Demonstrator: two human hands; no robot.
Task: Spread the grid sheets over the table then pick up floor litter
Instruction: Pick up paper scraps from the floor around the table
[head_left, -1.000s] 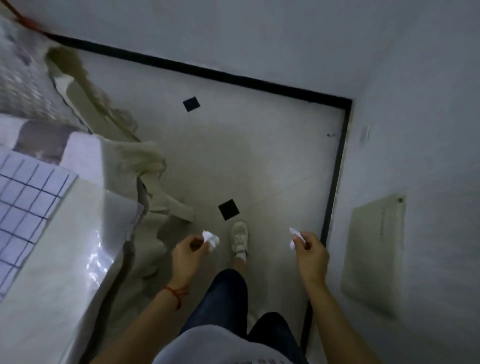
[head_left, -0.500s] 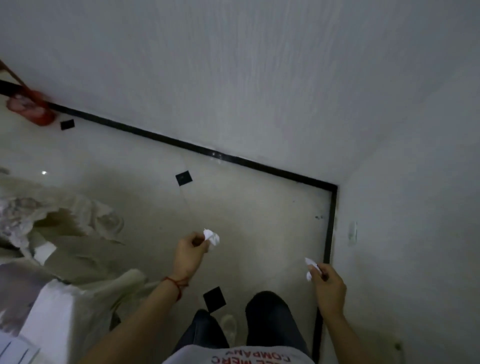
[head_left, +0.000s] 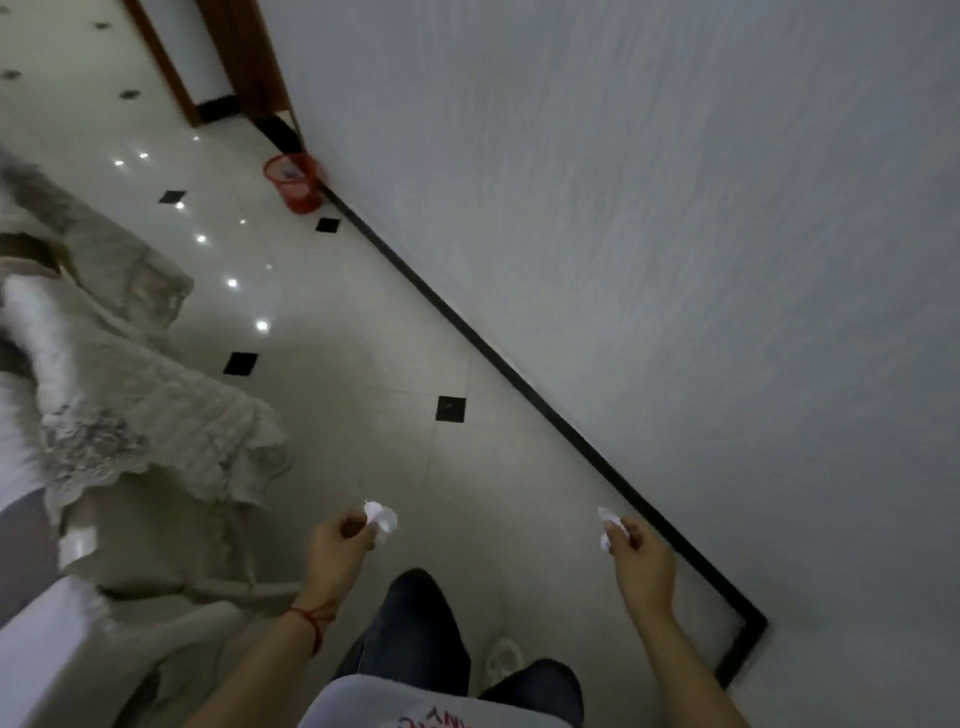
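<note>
My left hand (head_left: 338, 545) pinches a crumpled white paper scrap (head_left: 382, 520) between thumb and fingers, held out over the pale floor tiles. My right hand (head_left: 640, 558) pinches a second small white paper scrap (head_left: 607, 526) near the black skirting of the wall. Both hands are at waist height in front of my legs. The table and its grid sheets are out of sight apart from a white edge (head_left: 36, 639) at the lower left.
A red mesh waste basket (head_left: 294, 182) stands far ahead against the wall. Lace-covered furniture (head_left: 156, 410) fills the left side. The grey wall (head_left: 675, 260) runs along the right with a black skirting (head_left: 519, 384). A wooden door frame (head_left: 244, 57) is at the far end.
The view has swung left and up along the wall, bringing the red basket and the door frame into sight. Both hands still hold their paper scraps in the same pose.
</note>
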